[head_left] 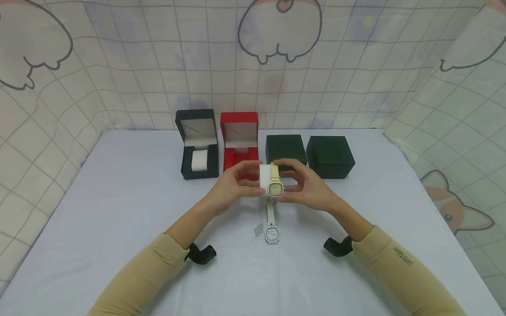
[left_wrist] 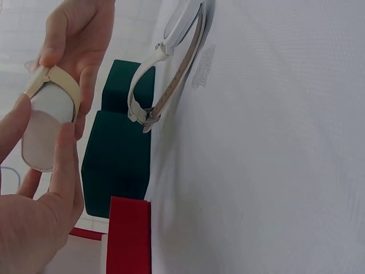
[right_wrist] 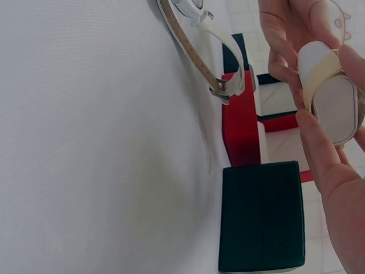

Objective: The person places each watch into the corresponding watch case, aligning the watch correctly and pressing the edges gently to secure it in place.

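In the head view my left hand (head_left: 233,183) grips a small white watch cushion (head_left: 265,177) between its thumb and fingers. My right hand (head_left: 312,188) pinches a wristwatch (head_left: 275,188) with a pale yellow strap and a squarish dial. Its strap (left_wrist: 67,85) loops around one end of the cushion, as both wrist views show. Both hands are raised over the table, in front of the boxes. Below them a second wristwatch (head_left: 272,234), white with a white strap, lies dial up on the table; its buckled strap (right_wrist: 231,51) stands up in a loop.
Along the back of the white table (head_left: 118,197) stand a black watch box (head_left: 186,172) with its lid up and a white cushion inside, an open red box (head_left: 239,117), and two closed dark green boxes (head_left: 284,145). A grey mark (head_left: 258,230) lies beside the white watch.
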`<state>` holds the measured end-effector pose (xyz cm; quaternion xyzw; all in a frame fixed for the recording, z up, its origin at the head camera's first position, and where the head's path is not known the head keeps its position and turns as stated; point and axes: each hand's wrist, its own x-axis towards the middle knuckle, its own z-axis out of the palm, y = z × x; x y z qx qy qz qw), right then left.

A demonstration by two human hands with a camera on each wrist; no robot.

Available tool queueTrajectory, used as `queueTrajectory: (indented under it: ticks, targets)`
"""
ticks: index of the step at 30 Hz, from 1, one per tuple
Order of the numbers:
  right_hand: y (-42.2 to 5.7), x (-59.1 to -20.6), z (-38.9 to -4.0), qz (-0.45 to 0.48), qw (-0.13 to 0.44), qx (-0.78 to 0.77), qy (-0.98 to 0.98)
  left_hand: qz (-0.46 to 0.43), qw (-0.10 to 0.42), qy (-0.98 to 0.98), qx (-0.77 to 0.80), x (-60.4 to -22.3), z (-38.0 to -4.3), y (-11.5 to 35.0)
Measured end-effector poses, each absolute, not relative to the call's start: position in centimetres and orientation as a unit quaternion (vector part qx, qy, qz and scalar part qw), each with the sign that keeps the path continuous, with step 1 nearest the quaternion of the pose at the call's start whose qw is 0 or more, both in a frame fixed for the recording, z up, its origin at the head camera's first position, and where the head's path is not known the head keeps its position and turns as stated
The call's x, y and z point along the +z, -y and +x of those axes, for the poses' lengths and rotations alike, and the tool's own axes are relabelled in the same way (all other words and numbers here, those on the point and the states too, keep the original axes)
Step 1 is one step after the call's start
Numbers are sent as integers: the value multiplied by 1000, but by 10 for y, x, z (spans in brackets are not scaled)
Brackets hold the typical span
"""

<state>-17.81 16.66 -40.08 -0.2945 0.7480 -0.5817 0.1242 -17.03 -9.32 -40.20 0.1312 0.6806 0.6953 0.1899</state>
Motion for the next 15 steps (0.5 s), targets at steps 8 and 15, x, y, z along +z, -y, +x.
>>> queueTrajectory:
  ticks: [8,15]
  targets:
    - [-163,-402,-178,-288,148,-584,-744,148,191,-683,690,-406,-171,91]
    - [-163,-404,-178,-318,132,-579,-739,139,190,-681,694,-408,-171,91]
